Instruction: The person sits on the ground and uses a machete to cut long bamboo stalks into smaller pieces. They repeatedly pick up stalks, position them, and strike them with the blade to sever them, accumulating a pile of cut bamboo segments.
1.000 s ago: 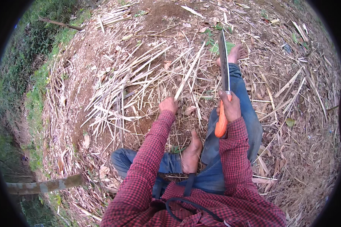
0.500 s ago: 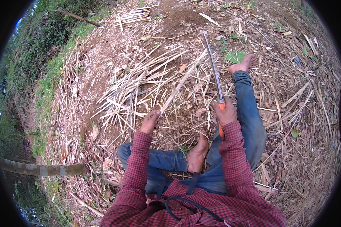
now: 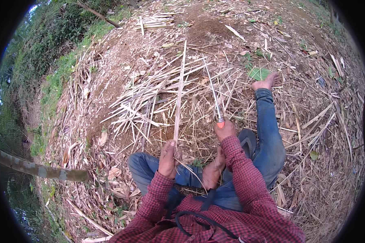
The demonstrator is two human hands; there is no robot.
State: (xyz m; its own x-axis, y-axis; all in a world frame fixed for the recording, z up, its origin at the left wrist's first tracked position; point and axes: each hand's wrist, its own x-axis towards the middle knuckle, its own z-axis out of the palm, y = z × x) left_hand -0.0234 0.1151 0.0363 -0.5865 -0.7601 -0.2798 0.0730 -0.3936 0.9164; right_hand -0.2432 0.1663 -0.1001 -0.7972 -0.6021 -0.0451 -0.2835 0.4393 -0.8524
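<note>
My left hand (image 3: 167, 158) is closed on the lower end of a long, flat, pale bamboo strip (image 3: 180, 89), thumb along its face. The strip points away from me, over the right part of a loose pile of similar strips (image 3: 140, 101). In my right hand (image 3: 225, 130) is a machete (image 3: 213, 89), gripped by its orange handle, most of which the fingers hide. Its narrow blade points away and slightly left, seen nearly edge-on. Blade and strip are apart, the blade to the right. A thin curved sliver (image 3: 190, 170) trails below my left hand.
My bare right foot (image 3: 267, 82) rests beside a green leaf (image 3: 258, 74); my other foot (image 3: 211, 172) is folded in near me. More strips (image 3: 156, 21) lie farther off. A mottled pole (image 3: 44, 170) juts in at left. Dry leaves and shavings cover the ground; bushes (image 3: 40, 52) stand far left.
The long strip now stands out straight from my left hand, which has come nearer to me. My right hand and the machete have shifted left and toward me, the blade turning more edge-on.
</note>
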